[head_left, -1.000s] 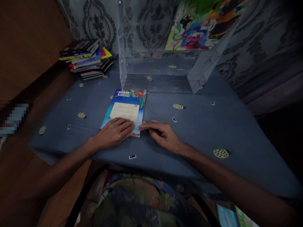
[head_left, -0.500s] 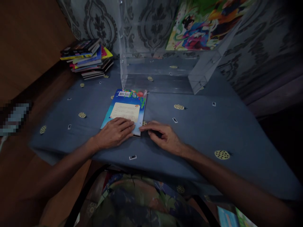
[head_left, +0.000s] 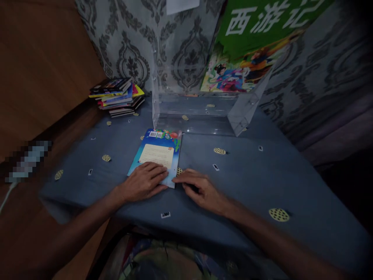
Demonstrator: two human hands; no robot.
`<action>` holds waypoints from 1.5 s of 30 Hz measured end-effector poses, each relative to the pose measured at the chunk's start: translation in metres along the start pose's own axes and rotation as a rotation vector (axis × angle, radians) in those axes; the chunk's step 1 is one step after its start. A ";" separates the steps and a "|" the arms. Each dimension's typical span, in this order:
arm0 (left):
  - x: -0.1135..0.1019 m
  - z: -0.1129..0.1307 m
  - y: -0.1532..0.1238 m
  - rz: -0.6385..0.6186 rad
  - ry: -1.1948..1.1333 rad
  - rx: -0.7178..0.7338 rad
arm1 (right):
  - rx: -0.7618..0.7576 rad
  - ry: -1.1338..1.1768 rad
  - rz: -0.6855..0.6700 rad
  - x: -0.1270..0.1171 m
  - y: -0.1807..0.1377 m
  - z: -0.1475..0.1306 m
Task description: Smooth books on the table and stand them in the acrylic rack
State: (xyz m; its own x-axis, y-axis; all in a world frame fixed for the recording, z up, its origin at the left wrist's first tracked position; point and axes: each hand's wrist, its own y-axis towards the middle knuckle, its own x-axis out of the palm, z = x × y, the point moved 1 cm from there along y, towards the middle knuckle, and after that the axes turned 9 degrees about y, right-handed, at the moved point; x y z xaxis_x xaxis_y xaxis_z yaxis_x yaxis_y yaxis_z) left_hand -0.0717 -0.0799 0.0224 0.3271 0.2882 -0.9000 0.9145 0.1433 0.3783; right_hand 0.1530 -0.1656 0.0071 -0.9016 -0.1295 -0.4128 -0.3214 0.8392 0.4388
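Observation:
A thin blue picture book (head_left: 159,151) lies back cover up on the blue patterned cloth (head_left: 247,182) of the table. My left hand (head_left: 144,181) rests flat on the book's near end, fingers stretched out. My right hand (head_left: 199,188) lies on the cloth just right of the book, its fingertips touching the book's near right corner, fingers loosely curled with nothing in them.
A clear acrylic box (head_left: 201,105) stands open-fronted behind the book, with a colourful green book (head_left: 250,50) leaning in its right side. A stack of several books (head_left: 118,95) sits at the back left. A wooden panel (head_left: 43,70) borders the left.
The view has tilted upward, so everything sits lower in the picture. Both hands and the book have kept their places on the cloth.

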 end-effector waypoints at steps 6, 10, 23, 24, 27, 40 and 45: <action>0.002 -0.003 -0.003 0.020 -0.132 -0.076 | -0.047 -0.062 -0.017 -0.001 0.000 -0.002; 0.001 -0.003 -0.003 0.021 -0.214 -0.122 | -0.057 -0.066 -0.008 -0.002 0.002 -0.005; 0.000 -0.001 -0.001 0.019 -0.273 -0.172 | -0.095 -0.090 -0.004 -0.002 0.002 0.001; 0.000 -0.001 -0.001 0.024 -0.273 -0.171 | -0.090 -0.104 0.001 -0.003 0.003 0.002; 0.000 -0.001 -0.001 0.038 -0.271 -0.162 | -0.045 -0.172 0.026 -0.008 0.007 0.011; -0.001 -0.001 0.001 0.046 -0.296 -0.179 | 0.160 -0.504 0.136 -0.047 0.090 0.098; -0.002 0.000 0.001 0.043 -0.367 -0.220 | 0.200 -0.548 0.139 -0.045 0.096 0.106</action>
State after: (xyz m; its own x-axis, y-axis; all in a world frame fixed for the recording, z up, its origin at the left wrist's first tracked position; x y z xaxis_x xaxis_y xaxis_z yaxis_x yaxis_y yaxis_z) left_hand -0.0714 -0.0807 0.0250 0.4628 -0.0520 -0.8849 0.8387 0.3490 0.4181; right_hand 0.1940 -0.0233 -0.0170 -0.6333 0.2352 -0.7373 -0.1029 0.9186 0.3815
